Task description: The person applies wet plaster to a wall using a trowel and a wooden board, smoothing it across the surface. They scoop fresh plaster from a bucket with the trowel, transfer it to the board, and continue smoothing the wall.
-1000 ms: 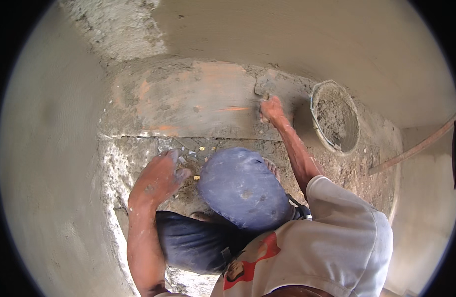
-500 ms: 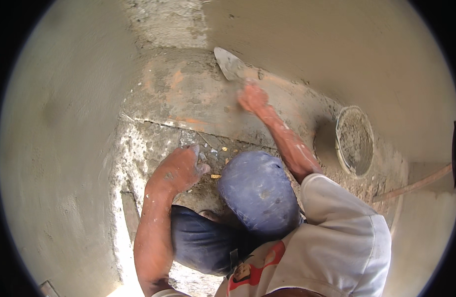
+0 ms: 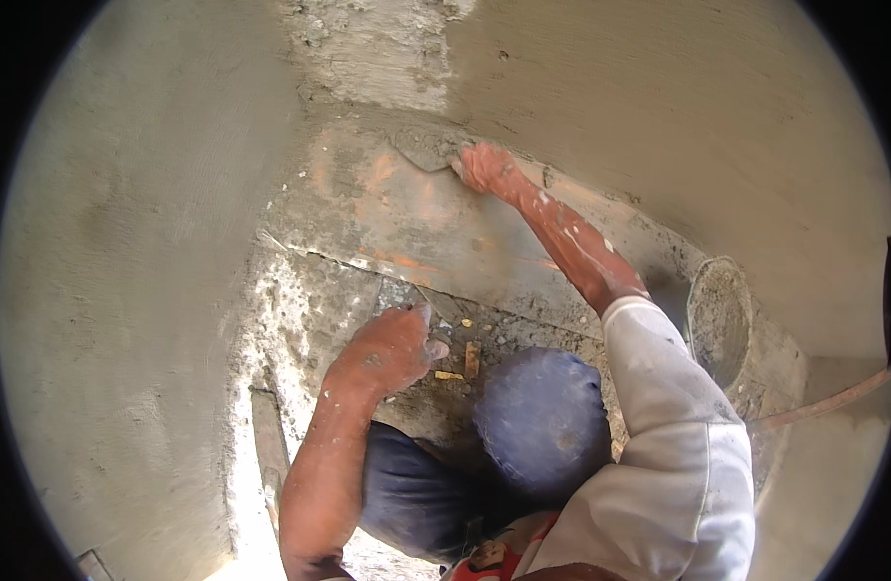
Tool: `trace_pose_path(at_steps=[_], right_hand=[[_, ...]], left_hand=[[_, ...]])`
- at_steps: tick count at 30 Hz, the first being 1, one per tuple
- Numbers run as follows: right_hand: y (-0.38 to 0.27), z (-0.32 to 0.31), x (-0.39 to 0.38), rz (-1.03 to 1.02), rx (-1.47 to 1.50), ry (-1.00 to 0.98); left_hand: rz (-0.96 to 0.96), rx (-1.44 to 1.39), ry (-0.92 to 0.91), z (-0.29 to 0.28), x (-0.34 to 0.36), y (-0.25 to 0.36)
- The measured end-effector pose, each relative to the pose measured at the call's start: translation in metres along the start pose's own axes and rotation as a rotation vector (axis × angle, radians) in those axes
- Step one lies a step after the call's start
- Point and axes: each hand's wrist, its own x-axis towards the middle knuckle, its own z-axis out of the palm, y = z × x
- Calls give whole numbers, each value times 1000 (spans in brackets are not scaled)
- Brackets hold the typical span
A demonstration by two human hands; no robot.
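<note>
My right hand (image 3: 486, 169) is wrapped round the handle of a pointed trowel. The trowel's blade (image 3: 428, 153) lies low against the far edge of a mortar-smeared ledge (image 3: 397, 218), at the foot of the wall; wet mortar appears to cover much of the blade, so its outline is hard to make out. My left hand (image 3: 387, 351) hangs above the rubble-strewn floor in front of the ledge, wrist bent. Its thumb and forefinger are apart with nothing visible between them; the other fingers are mostly hidden.
A bucket (image 3: 721, 320) of grey mortar stands on the right beyond my right arm. Smooth plastered walls rise at left (image 3: 145, 290) and right (image 3: 678, 116), with a rough pale strip (image 3: 373, 53) between. A thin brownish pipe (image 3: 823, 399) crosses at far right. My bent knee (image 3: 542, 402) is close below.
The trowel has dropped from a raised, bare-looking tilt to lie lower along the wall's foot, its blade now blending with mortar. The whole view has shifted a little; the left hand keeps its pose.
</note>
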Motion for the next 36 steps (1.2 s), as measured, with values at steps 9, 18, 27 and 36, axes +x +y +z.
trace_pose_path(at_steps=[9, 18, 27, 36], right_hand=[[-26, -23, 31, 230, 184, -47], [-27, -70, -116, 206, 357, -153], [17, -4, -61, 257, 160, 27], [4, -47, -43, 413, 187, -25]], left_hand=[[-42, -20, -48, -4, 6, -19], [44, -24, 25, 3, 16, -21], [42, -31, 32, 5, 17, -14], [5, -69, 41, 2, 27, -19]])
